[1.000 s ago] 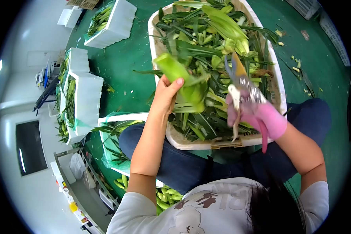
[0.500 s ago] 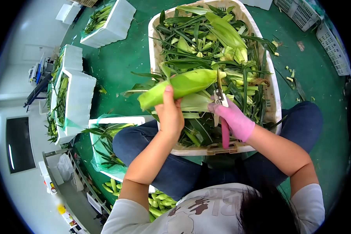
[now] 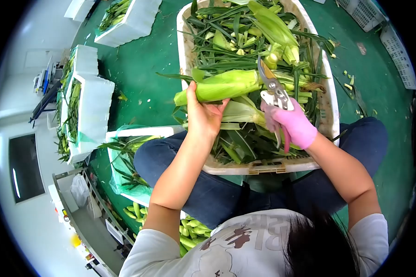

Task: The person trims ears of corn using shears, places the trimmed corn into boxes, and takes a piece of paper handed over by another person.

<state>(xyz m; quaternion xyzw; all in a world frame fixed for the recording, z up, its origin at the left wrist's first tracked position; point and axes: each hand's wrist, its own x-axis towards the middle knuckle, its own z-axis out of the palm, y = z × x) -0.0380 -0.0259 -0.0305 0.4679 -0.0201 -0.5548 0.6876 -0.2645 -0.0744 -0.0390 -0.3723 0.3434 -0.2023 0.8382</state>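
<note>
My bare left hand [image 3: 205, 114] grips an ear of corn [image 3: 222, 86] in its green husk, the thumb along its near side. The ear lies almost level over the crate. In a pink glove, my right hand [image 3: 295, 122] is closed round the handles of pruning shears [image 3: 275, 90]. Their blades point up and to the left, right at the stalk end of the ear; whether they touch it I cannot tell. Husks and leaves [image 3: 238, 44] fill the white crate [image 3: 328, 92] beneath both hands.
Foam boxes [image 3: 94, 106] of leafy corn stand at the left on the green floor [image 3: 138, 87]. Another lined box [image 3: 125, 177] is beside my left knee. Husked green ears [image 3: 192, 233] lie by my left hip. Perforated baskets [image 3: 397, 57] stand at the far right.
The ear has shifted slightly to the right and sits more level. My right hand has moved right and down, turning the shears to point up-left. A cut stub now shows beyond the blades.
</note>
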